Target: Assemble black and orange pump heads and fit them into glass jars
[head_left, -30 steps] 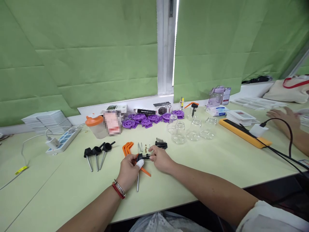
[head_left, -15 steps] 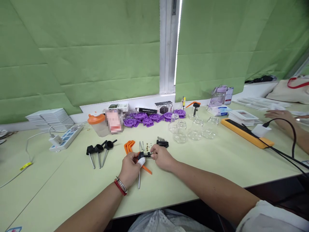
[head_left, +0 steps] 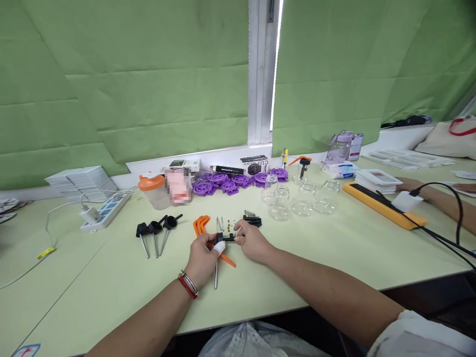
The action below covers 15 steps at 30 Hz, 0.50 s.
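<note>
the left hand [head_left: 204,254] grips a black part [head_left: 220,238] over the desk [head_left: 119,282]; the right hand [head_left: 252,243] has its fingertips at that part's right end, whether pinching i cannot tell. this looks like an assembly step; the next move seemingly calls for careful alignment.

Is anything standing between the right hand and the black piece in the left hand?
Nothing visible does: the right hand is at one end of the black piece, the left hand at the other. The orange strip shows below, out of the way.
</note>
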{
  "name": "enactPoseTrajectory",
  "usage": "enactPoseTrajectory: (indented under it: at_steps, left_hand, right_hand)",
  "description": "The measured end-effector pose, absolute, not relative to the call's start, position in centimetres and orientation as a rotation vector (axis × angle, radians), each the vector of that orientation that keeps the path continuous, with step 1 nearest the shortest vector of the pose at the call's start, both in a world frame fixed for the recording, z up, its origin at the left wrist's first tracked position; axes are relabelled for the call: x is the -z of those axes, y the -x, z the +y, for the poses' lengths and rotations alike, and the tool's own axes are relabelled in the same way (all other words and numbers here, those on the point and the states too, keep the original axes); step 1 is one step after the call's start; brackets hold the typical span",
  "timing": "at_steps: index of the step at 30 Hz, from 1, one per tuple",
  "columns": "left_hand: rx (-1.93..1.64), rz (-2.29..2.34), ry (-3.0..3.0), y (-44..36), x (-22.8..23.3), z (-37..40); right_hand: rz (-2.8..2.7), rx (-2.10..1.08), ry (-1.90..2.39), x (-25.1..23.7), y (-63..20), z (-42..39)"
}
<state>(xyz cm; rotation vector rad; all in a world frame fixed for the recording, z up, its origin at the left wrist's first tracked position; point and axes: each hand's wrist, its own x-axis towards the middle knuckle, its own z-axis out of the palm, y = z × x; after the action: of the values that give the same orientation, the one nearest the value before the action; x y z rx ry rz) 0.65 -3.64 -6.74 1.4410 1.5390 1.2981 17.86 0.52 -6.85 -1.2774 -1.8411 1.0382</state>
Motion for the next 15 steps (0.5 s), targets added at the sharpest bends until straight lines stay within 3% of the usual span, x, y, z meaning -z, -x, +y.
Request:
enactPoseTrajectory:
  at_steps: [15]
  left_hand:
    - [-1.216, 1.570, -1.472, -0.7, 6.3, -3.8]
  right_hand:
    - [-1.862, -1.046, 1.312, 5.7, -18.0, 0.0]
